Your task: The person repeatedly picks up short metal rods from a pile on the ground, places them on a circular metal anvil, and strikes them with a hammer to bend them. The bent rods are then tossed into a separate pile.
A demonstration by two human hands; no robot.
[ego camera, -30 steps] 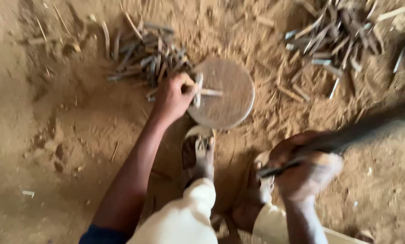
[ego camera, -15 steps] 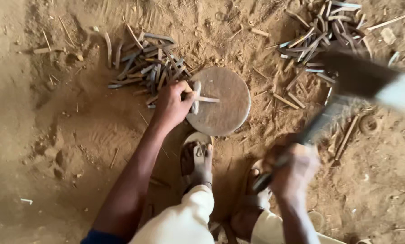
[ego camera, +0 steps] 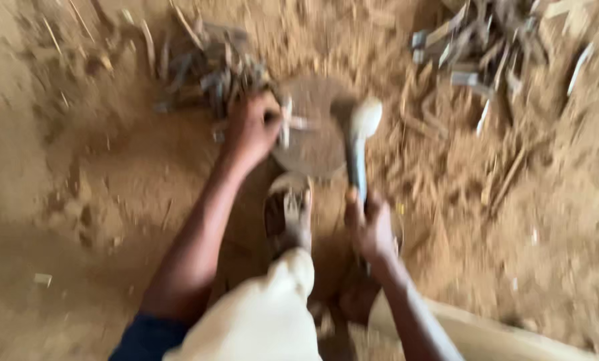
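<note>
Fingers of my right hand (ego camera: 371,227) are wrapped tight round the handle of a long chopping tool (ego camera: 359,144), whose pale, blurred head now lies low over the right part of the round wooden block (ego camera: 316,144). Half a second ago I had that tool raised high and off to the right, its blade a dark streak across the far pile; now it is down at the block and my fist sits close in front of my knee.

My left hand (ego camera: 252,127) is closed round a short pale stick (ego camera: 287,122), pinning it on the left edge of the block, just where it was before. The stick looks roughly upright, though the blur keeps me from telling its exact lean.

Just below the block is my sandalled foot (ego camera: 289,217), with my light trouser leg (ego camera: 259,314) nearer me. Beyond my left hand lies a heap of grey wood pieces (ego camera: 209,70); a second heap (ego camera: 486,43) sits well apart at the upper right. Sandy ground (ego camera: 59,200) strewn with chips spreads all around.
</note>
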